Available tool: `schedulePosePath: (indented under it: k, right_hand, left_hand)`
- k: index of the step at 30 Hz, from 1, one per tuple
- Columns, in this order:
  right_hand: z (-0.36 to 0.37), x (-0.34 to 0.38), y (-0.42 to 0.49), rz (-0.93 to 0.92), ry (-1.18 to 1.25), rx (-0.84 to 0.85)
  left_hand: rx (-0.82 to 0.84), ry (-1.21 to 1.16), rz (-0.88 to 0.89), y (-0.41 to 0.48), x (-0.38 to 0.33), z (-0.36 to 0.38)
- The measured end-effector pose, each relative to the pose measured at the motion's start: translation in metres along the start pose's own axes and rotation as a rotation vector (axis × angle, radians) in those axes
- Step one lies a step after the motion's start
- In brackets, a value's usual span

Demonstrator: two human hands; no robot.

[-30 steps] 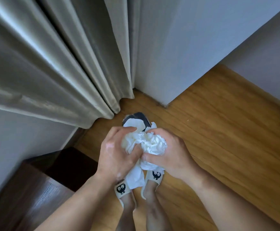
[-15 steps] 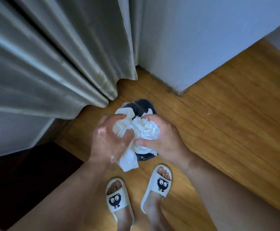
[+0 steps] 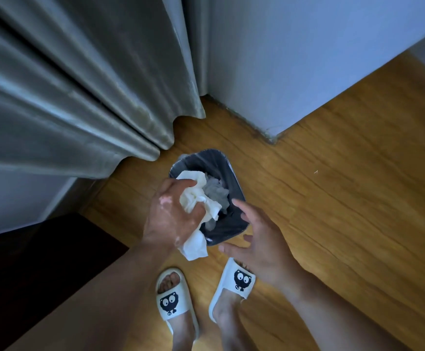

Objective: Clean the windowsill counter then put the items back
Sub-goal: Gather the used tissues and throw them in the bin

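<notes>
My left hand [image 3: 169,216] grips a crumpled wad of white tissue [image 3: 196,198] right above a small dark bin [image 3: 229,171] lined with a plastic bag on the wooden floor. A loose end of the tissue hangs below my palm. Greyish crumpled paper [image 3: 216,190] lies inside the bin. My right hand [image 3: 259,239] hovers just right of the bin's near rim, fingers spread and holding nothing. The windowsill counter is out of view.
Grey curtains [image 3: 79,84] hang at the left, reaching almost to the floor beside the bin. A white wall corner [image 3: 295,72] juts in behind it. A dark wooden furniture edge [image 3: 41,262] sits at lower left. My feet in white slippers [image 3: 173,297] stand just before the bin.
My right hand has let go of the tissue and drawn away to the right with fingers spread. The left hand alone now holds the wad over the bin. The view tilted further down.
</notes>
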State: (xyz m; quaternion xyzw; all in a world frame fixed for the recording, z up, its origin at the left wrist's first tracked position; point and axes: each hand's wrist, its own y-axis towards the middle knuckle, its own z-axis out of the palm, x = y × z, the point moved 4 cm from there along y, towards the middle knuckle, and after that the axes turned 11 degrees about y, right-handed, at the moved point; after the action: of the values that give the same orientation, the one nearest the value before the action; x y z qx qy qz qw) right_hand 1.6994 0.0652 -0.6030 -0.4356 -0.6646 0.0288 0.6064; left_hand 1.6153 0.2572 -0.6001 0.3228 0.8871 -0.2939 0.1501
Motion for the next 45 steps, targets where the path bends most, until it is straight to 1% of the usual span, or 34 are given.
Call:
schedulePosePath:
  k: [5,9,13,17,19,21,24,25,28,31,35,40,45]
  right_hand:
    - [-0.023,0.0,-0.016,0.042,0.046,-0.037]
    - [-0.034,-0.008,-0.011,0.072,0.062,-0.061]
    - [-0.04,-0.003,-0.008,0.076,0.021,-0.066]
    - [-0.042,0.021,-0.026,0.078,-0.127,-0.043]
    - [-0.044,0.045,-0.043,0.086,-0.212,-0.009]
    - [-0.044,0.076,-0.063,0.107,-0.343,0.067]
    - [-0.04,0.126,-0.098,0.17,-0.54,0.196]
    - [-0.037,0.142,-0.11,0.18,-0.576,0.218]
    - [-0.026,0.196,-0.147,0.178,-0.648,0.259]
    - [-0.01,0.249,-0.184,0.157,-0.713,0.308]
    - [0.014,0.309,-0.234,0.074,-0.803,0.367]
    - [0.042,0.358,-0.29,-0.068,-0.893,0.437]
    - [0.077,0.393,-0.344,-0.279,-1.001,0.516]
  left_hand:
    - [0.173,0.132,-0.015,0.018,-0.02,0.034]
    - [0.312,0.377,-0.048,0.037,-0.025,0.063]
    - [0.32,0.511,-0.021,0.042,-0.028,0.062]
    - [0.367,0.631,-0.008,0.014,-0.019,0.025]
    - [0.443,0.619,-0.008,-0.009,-0.012,-0.008]
    - [0.563,0.603,0.029,-0.04,-0.007,-0.047]
    - [0.648,0.65,0.114,-0.093,0.002,-0.108]
    - [0.622,0.63,0.107,-0.111,0.005,-0.13]
    - [0.497,0.483,0.009,-0.165,0.017,-0.194]
    - [0.467,0.391,-0.04,-0.224,0.026,-0.245]
    - [0.376,0.288,-0.111,-0.304,0.029,-0.301]
    - [0.252,0.205,-0.232,-0.4,0.039,-0.347]
    - [0.125,0.072,-0.428,-0.512,0.046,-0.368]
